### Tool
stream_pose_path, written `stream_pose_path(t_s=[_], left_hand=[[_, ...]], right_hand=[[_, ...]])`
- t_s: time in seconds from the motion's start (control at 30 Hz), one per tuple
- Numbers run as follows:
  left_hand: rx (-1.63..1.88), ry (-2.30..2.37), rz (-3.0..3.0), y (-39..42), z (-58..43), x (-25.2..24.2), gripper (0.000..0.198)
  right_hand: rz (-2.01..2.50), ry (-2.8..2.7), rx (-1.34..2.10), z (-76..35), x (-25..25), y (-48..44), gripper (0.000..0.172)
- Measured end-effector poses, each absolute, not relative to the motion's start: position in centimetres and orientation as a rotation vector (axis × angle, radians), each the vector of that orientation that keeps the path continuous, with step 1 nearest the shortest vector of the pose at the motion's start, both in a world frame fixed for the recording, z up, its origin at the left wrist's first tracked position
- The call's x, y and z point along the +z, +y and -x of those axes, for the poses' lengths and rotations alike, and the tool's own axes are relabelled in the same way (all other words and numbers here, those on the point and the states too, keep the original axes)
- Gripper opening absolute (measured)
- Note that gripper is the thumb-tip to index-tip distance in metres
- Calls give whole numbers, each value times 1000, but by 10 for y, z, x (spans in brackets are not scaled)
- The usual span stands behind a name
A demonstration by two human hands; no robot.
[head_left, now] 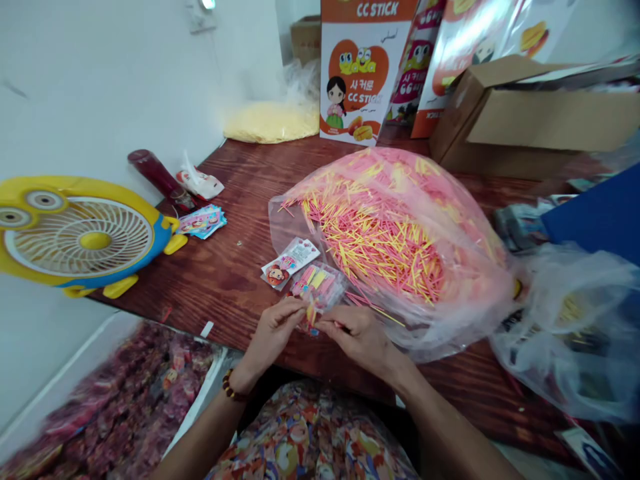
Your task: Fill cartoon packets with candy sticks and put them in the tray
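Reach seems to decide the layout: left hand (273, 331) and right hand (358, 335) each close a pinching grip on a small clear packet (318, 291) of sticks, over the near edge of the bench (225, 270). The big bag (395, 243) of pink and yellow sticks lies just beside, mouth toward them; a printed card (290, 261) lies by the packet.

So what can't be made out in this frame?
Head view: packet mouth, hidden behind the fingers of the left hand and right hand.
Head view: what fills the bin, bottom left, blurred.
Head view: blue thing, cut off by the right edge.
Head view: print on the card, too small.
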State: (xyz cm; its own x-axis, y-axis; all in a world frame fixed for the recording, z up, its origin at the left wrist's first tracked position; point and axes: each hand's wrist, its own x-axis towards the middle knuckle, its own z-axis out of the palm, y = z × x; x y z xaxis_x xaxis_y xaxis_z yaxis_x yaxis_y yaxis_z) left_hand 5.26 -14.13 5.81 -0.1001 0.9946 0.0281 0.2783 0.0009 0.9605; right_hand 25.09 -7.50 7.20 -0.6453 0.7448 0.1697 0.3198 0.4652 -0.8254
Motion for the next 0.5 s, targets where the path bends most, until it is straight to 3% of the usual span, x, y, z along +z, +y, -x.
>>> stream_pose_path(t_s=[0.2,0.5], left_hand=[[1057,1717,-1417,-108,-33,39,30],[612,1982,-1764,-73,-31,3,34]], right_hand=[[1319,-1803,1447,-223,39,-35,33],[1545,-1925,1244,-257,16,-41,30]])
